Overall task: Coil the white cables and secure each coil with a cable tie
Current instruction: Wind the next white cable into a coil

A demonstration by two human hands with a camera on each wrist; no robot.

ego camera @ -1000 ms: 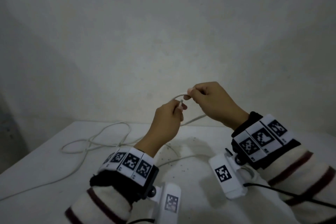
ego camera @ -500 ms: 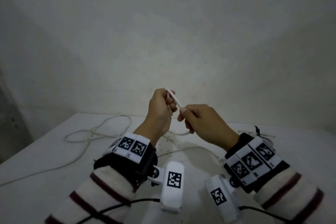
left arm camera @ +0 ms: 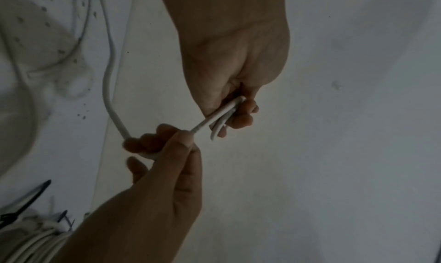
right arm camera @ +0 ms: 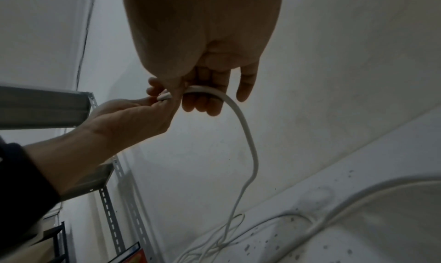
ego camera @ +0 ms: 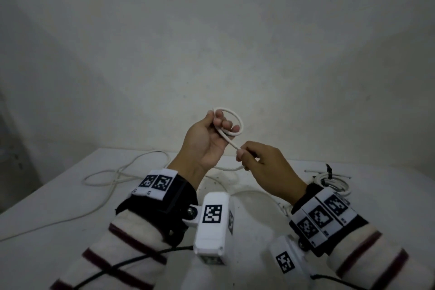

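Half a second ago just a short bend of white cable [ego camera: 227,123] between the fists; now a full small loop, raised above the white table [ego camera: 58,207] and standing roughly upright before the wall. Left hand [ego camera: 207,141], lifted and palm turned up since then, curled around the loop's base. Right hand [ego camera: 266,163] pinching the strand just below, slanting down-right from the loop. Remaining length trailing down onto the table at left. At far right, a finished coil [ego camera: 332,183] lying flat, bound with a black cable tie [ego camera: 328,169].
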